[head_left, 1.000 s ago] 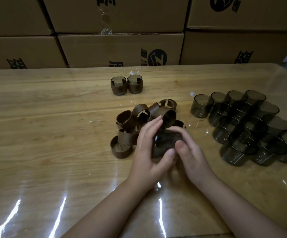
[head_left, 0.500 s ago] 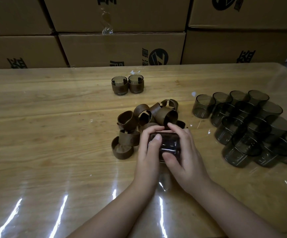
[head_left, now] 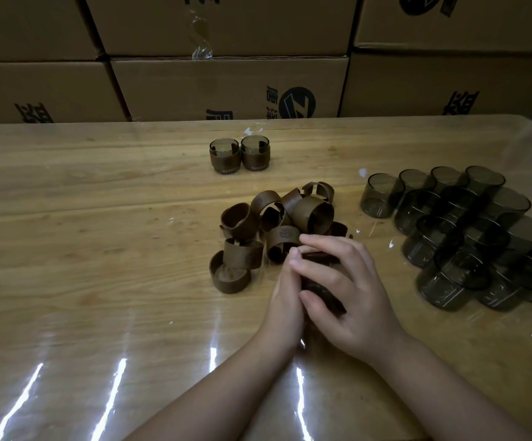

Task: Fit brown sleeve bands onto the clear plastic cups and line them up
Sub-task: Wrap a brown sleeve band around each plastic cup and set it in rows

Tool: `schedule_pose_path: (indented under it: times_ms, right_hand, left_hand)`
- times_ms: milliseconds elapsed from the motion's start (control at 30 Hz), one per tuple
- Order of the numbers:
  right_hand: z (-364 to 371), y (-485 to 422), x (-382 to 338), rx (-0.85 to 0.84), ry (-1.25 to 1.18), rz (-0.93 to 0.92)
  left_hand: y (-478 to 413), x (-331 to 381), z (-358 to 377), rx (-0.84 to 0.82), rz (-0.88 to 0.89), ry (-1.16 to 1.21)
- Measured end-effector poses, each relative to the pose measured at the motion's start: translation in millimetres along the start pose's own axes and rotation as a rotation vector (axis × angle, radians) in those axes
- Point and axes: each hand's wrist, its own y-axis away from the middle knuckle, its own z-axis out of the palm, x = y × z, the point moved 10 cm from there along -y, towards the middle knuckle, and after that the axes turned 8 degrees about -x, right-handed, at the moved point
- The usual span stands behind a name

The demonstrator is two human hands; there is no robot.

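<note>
My left hand [head_left: 285,300] and my right hand [head_left: 350,291] close together around one dark cup [head_left: 320,283] with a brown band on it, just above the table. Most of that cup is hidden by my fingers. A loose heap of brown sleeve bands [head_left: 274,230] lies directly beyond my hands. Two finished cups with bands [head_left: 239,154] stand side by side farther back. Several bare smoky cups [head_left: 468,237] cluster at the right.
The wooden table [head_left: 83,249] has a glossy clear cover with light streaks near the front. Stacked cardboard boxes [head_left: 226,87] form a wall along the far edge. A white scrap [head_left: 253,130] lies behind the finished cups.
My hands have drawn closer together around the cup, and my left fingers now lie across its near side. The cup has turned in my grip and is more covered than before.
</note>
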Motion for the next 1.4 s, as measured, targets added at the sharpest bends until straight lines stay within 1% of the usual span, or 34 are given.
schedule_pose_path:
  times_ms: [133, 267, 367, 533, 600, 667, 733, 867, 967, 1033, 1100, 1167, 1233, 1300, 1400]
  right_hand:
    - [-3, 4, 16, 0.093, -0.163, 0.172]
    - [5, 9, 28, 0.129, -0.358, 0.333]
    - [12, 14, 31, 0.135, -0.495, 0.407]
    - [21, 21, 29, 0.204, -0.77, 0.5]
    - [30, 27, 37, 0.234, -0.926, 0.626]
    - [45, 37, 45, 0.289, -1.172, 0.792]
    - [58, 42, 48, 0.339, -1.381, 0.903]
    - [74, 47, 48, 0.397, -1.667, 1.04]
    - [87, 52, 43, 0.368, -1.861, 1.134]
    - [93, 52, 38, 0.348, -1.963, 1.139]
    - [91, 50, 38, 0.305, -1.923, 1.105]
    - [86, 48, 42, 0.241, -1.736, 1.076]
    - [74, 47, 50, 0.165, -1.386, 1.032]
    - [55, 42, 56, 0.116, -1.011, 0.913]
    - [40, 30, 53, 0.015, -0.693, 0.704]
  left_hand:
    - [4, 11, 4, 0.039, 0.07, -0.04]
    - [6, 16, -2, 0.104, 0.14, -0.094]
    - [9, 22, -6, 0.149, 0.208, -0.159]
    - [20, 40, -10, 0.212, 0.354, -0.289]
    - [22, 49, -8, 0.21, 0.405, -0.366]
    - [25, 59, -3, 0.209, 0.482, -0.481]
    - [26, 65, 1, 0.206, 0.541, -0.566]
    - [28, 69, 4, 0.216, 0.612, -0.644]
    - [32, 73, 7, 0.22, 0.695, -0.7]
    - [35, 76, 10, 0.228, 0.755, -0.733]
    - [36, 78, 7, 0.25, 0.768, -0.716]
    - [35, 78, -1, 0.276, 0.738, -0.654]
    - [32, 78, -9, 0.272, 0.707, -0.59]
    - [30, 78, -12, 0.242, 0.694, -0.545]
    - [24, 73, -19, 0.219, 0.625, -0.439]
